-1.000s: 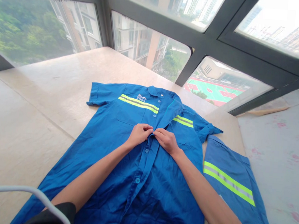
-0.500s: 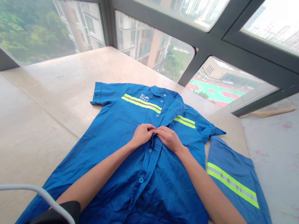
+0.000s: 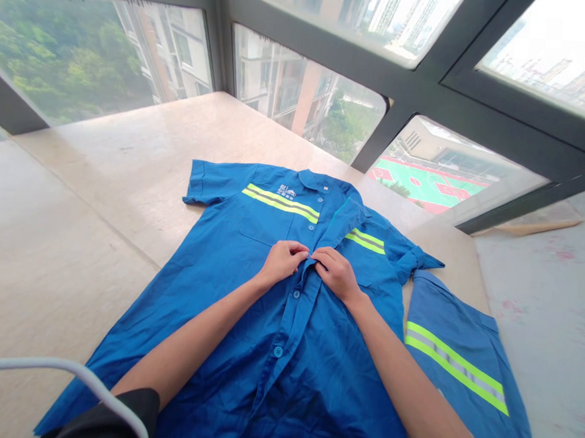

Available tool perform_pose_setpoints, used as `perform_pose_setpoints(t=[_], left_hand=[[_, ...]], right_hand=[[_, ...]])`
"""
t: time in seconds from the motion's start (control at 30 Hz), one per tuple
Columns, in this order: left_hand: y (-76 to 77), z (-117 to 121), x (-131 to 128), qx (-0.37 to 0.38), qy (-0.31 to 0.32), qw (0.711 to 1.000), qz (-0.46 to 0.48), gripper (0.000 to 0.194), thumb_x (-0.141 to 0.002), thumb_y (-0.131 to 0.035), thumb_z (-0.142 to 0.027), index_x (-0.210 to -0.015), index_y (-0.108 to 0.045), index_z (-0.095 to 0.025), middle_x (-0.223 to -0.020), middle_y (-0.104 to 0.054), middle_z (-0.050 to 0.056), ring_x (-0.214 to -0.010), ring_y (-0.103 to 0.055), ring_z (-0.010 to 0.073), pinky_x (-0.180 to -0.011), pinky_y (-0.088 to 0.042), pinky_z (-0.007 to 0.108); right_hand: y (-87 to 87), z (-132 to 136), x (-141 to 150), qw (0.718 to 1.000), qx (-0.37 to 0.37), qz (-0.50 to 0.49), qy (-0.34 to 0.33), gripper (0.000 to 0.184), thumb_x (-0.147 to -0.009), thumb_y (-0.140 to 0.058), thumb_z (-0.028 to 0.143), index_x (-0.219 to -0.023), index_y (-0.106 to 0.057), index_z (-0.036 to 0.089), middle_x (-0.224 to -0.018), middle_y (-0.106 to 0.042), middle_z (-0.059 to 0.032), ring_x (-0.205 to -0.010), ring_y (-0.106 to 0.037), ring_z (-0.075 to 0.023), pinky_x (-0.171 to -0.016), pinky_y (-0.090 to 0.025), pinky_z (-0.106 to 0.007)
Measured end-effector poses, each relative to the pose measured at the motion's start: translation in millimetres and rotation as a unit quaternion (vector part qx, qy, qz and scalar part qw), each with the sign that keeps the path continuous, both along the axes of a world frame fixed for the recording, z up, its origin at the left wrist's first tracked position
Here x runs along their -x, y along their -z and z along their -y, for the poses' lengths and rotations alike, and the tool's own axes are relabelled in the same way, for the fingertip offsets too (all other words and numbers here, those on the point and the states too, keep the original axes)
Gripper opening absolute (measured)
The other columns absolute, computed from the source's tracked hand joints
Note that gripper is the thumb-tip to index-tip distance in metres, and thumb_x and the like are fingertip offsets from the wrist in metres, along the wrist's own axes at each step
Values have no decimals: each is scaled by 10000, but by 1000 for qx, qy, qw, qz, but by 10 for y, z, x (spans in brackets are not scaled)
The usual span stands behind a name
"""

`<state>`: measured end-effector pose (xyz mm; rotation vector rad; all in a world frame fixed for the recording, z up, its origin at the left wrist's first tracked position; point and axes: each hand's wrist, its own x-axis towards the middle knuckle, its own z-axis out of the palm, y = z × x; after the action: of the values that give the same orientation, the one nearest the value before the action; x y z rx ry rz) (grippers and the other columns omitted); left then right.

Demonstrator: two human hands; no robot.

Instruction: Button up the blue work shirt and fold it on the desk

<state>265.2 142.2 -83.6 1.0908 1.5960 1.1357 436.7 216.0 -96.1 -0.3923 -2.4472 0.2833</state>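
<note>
A blue short-sleeved work shirt point(image 3: 217, 294) with yellow-and-grey reflective stripes lies spread out, its collar toward the windows. At the middle of the front opening, my left hand point(image 3: 283, 264) pinches the placket edge. Close beside it, my right hand point(image 3: 337, 273) grips the other front edge, fingertips almost meeting the left ones. Whatever button sits between the fingers is hidden. Below the hands, a button point(image 3: 296, 294) and a lower button point(image 3: 278, 352) show on the placket. Above them, an upper button point(image 3: 310, 227) lies on the left front, while the right front is folded back near the collar.
Blue trousers point(image 3: 446, 310) with a reflective band lie folded at the right of the shirt. A white cable point(image 3: 52, 364) crosses the lower left. The pale stone sill point(image 3: 99, 185) meets grey window frames point(image 3: 314, 54) at the back and a flowered wall covering point(image 3: 552, 297) at the right.
My fingertips have parted slightly, the right hand shifting a little to the right. Both hands stay at the placket. The whole view has shifted slightly.
</note>
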Motion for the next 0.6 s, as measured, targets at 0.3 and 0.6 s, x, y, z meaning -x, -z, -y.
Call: perform_pose_setpoints(t=[0.3, 0.6], left_hand=[[18, -3, -9, -7, 5, 1000, -7, 160, -860, -587, -190, -921, -714, -113, -695, -676, 3, -425, -524, 59, -449, -416, 170], [63, 4, -30, -23, -23, 999, 9, 225, -852, -612, -236, -1033, -658, -111, -794, -700, 25, -432, -548, 66, -456, -445, 182]], right_hand=[[56, 18, 46, 999, 37, 11, 26, 259, -901, -526, 141, -1134, -629, 194, -949, -656, -90, -895, -609, -230, -799, -533, -379], [145, 7, 39, 999, 19, 11, 50, 272, -910, -519, 147, -1136, -661, 200, -942, -663, -87, -887, -604, -224, -794, -509, -380]])
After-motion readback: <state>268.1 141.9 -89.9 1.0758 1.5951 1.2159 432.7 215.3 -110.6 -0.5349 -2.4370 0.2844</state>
